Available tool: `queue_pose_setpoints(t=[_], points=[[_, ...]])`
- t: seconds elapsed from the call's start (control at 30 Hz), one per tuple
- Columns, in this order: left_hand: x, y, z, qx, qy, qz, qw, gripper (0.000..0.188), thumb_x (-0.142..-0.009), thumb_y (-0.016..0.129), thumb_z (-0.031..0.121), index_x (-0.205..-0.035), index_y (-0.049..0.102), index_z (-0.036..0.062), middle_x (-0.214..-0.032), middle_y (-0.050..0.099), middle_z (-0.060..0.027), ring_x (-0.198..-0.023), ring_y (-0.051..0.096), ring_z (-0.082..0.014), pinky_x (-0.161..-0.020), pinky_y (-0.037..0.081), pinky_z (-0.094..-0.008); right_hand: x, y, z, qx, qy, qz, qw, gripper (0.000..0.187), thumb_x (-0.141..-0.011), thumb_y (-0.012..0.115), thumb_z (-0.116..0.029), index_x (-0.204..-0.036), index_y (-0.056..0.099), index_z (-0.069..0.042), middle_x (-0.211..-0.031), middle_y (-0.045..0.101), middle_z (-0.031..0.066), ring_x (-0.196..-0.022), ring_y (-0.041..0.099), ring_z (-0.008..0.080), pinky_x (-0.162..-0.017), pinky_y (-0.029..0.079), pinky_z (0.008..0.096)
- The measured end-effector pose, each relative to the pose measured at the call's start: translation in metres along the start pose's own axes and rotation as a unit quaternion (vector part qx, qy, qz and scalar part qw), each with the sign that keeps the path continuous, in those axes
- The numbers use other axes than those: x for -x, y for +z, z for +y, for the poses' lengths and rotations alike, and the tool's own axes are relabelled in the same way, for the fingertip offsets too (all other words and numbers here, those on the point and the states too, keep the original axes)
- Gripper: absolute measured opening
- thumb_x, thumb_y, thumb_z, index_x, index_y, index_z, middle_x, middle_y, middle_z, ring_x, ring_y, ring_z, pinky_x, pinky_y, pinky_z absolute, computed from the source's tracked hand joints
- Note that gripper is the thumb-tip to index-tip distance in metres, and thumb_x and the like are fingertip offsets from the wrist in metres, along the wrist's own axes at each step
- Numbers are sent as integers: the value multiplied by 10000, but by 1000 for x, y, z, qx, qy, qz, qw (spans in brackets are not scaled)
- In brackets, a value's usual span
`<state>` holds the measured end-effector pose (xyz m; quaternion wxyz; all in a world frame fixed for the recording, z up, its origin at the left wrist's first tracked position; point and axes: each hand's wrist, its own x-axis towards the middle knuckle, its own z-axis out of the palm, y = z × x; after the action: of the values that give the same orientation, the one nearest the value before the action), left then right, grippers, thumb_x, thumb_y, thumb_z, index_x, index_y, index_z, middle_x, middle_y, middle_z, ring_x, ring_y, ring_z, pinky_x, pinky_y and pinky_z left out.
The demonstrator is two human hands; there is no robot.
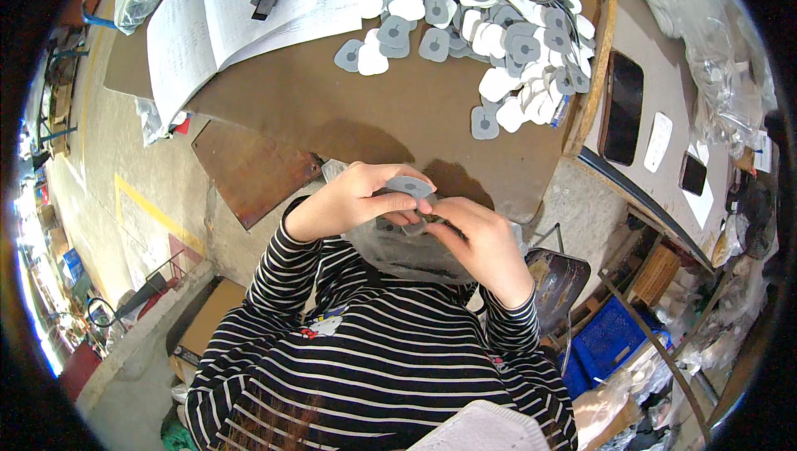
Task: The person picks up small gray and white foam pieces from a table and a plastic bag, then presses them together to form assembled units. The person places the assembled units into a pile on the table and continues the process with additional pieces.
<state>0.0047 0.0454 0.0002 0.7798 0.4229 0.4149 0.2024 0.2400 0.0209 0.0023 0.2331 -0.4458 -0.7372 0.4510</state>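
Head view: a brown, smooth-topped desk [332,111] stands on a grey concrete floor [95,140] marked with a yellow line [158,214]. A narrow wooden rail [608,28] runs along the right edge of the desk and separates it from a grey side table [664,86]. A reddish-brown flat board [253,170] lies below the near-left edge.

A heap of flat, rounded-square grey and white pieces [506,36] covers the far-right part of the desk. An open white-paged notebook [249,19] occupies the far-left part; one corner projects past the near edge. The side table carries a large black phone [622,107], a white oblong card [657,142] and a smaller dark-screened device [692,174]. Crumpled clear plastic [685,11] lies beyond them.

Left hand [349,202]: grip clamped on a flat grey rounded piece [408,186], located just off the near edge. Right hand [481,239]: fingers bent beside that piece; closure cannot be determined. A translucent plastic bag [403,260] sits directly beneath both hands.
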Motion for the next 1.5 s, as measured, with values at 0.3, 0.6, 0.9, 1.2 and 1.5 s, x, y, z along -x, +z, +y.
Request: queue_pose_setpoints(t=[0.3, 0.6, 0.9, 1.2, 1.5], points=[[-9, 11, 7, -114, 42, -25, 992, 259, -976, 651, 76, -1196, 641, -59, -991, 749, -108, -888, 727, -174, -838, 602, -296, -24, -10, -17, -100, 45, 116, 987, 212, -795, 786, 12, -986, 697, -9, -933, 668, 82, -780, 633, 149, -679, 507, 273], [-7, 15, 12, 34, 77, 48, 995, 286, -1025, 526, 18, -1293, 559, -77, -1102, 697, -150, -1000, 718, -224, -895, 599, -320, -17, -8, -8, -217, 87, 184, 955, 92, -875, 717, 56, -952, 671, 35, -938, 639, 51, -789, 560, 95, -699, 446, 227], [-2, -1, 13, 35, 86, 146, 985, 197, -966, 620, -2, -1149, 639, -73, -1032, 718, -139, -904, 731, -185, -765, 604, -274, -3, -26, 3, -208, 106, 151, 961, 125, -857, 727, 33, -977, 693, 28, -908, 672, 65, -804, 601, 122, -721, 463, 252], [-9, 11, 10, 8, 78, 76, 994, 275, -974, 611, 12, -1247, 591, -14, -1042, 701, -122, -913, 721, -192, -827, 601, -293, -14, -8, -7, -175, 94, 133, 971, 173, -834, 761, -13, -997, 706, 4, -897, 681, 76, -768, 625, 141, -680, 493, 273], [-1, -2, 10, 205, 76, 97, 971, 706, -986, 559, 23, -1583, 195, 117, -1336, 589, -291, -1171, 656, -310, -1042, 506, -377, -8, -28, -4, -117, 58, 73, 989, 128, -854, 723, 21, -978, 703, 3, -876, 667, 44, -699, 570, 97, -629, 442, 238]])
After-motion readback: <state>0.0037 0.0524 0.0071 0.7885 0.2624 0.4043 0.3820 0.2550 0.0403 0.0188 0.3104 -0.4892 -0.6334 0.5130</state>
